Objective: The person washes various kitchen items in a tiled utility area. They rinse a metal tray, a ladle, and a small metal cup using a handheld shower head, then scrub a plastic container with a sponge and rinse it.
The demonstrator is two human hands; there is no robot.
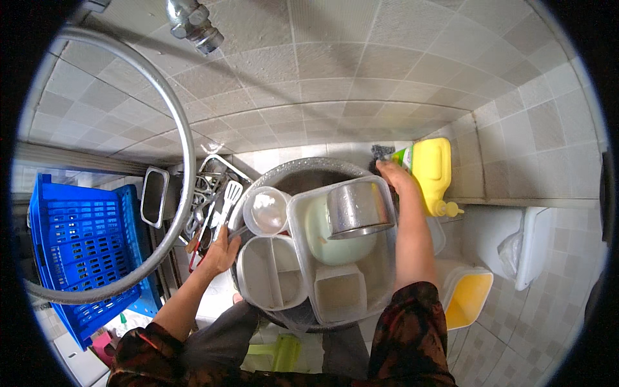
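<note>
A large round metal basin [321, 167] stands before me, filled with containers. My left hand [222, 252] lies at its left rim, beside a slotted spatula [231, 196] and other utensils; whether it grips anything cannot be told. At the basin's upper right, my right hand [397, 175] reaches to a dark scouring pad [382, 152], next to a yellow bottle [430, 169] with a pump; its fingertips are partly hidden. A rectangular plastic tub [296, 222] in the basin holds a steel pot [360, 208], a pale green bowl [316, 242] and a square container [340, 295]. A round tub [266, 210] and a divided container [256, 275] sit left of it.
A metal tray of utensils [237, 167] and a steel container [155, 196] stand left. Farther left is a blue plastic basket [80, 242], partly behind a grey hose [186, 145]. A yellow-lined container [466, 297] is at right. A green stool [285, 353] shows below.
</note>
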